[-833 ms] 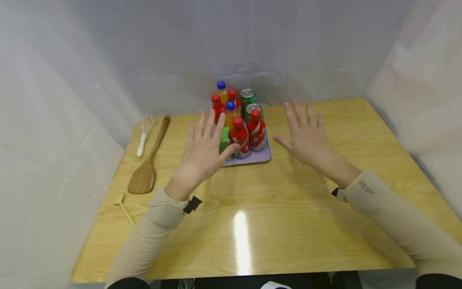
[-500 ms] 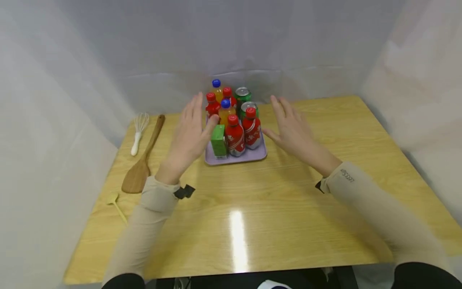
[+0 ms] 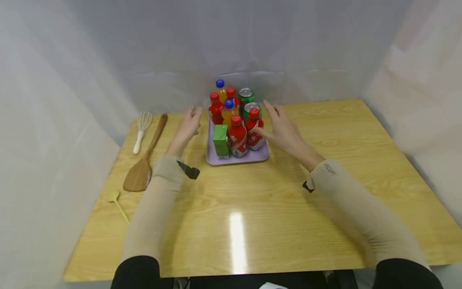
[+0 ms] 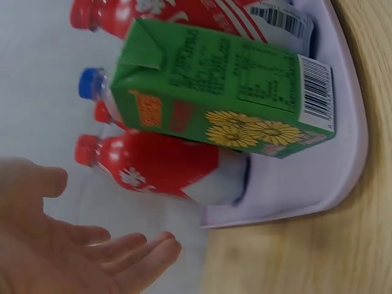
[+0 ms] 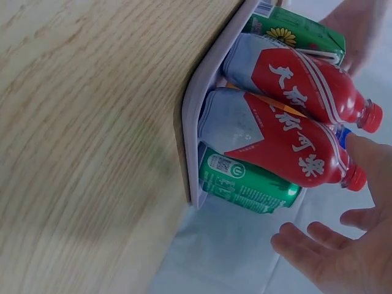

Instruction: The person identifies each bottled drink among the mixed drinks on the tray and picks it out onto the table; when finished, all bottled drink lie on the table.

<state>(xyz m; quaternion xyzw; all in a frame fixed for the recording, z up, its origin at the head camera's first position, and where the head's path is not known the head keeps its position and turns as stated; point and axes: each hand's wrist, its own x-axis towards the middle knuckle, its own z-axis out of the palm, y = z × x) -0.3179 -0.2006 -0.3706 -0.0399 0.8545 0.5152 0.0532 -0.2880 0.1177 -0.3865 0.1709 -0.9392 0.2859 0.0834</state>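
Observation:
A lavender tray (image 3: 238,161) at the table's far middle is packed with drinks. At its front stand a green carton (image 3: 221,141) and a red-and-silver bottle (image 3: 238,138), with a similar red bottle (image 5: 269,138) beside them. Behind are orange-drink bottles (image 3: 228,116) with blue caps, more red bottles (image 3: 216,112) and green cans (image 3: 246,95). My left hand (image 3: 186,128) hovers left of the tray, fingers loosely bent, holding nothing. On the right, my right hand (image 3: 285,130) is spread with its thumb overlapping the nearest red bottle in the head view; its palm holds nothing.
On the table's left lie a whisk (image 3: 142,130), a wooden spatula (image 3: 140,172) and a small yellow spoon (image 3: 115,198). The wooden table (image 3: 281,224) ends at white sheets (image 3: 173,90) behind and on both sides.
Both hands, earlier raised with palms down and fingers spread, have turned inward and come toward the tray's two sides. My left hand no longer covers the carton. The drinks stay put.

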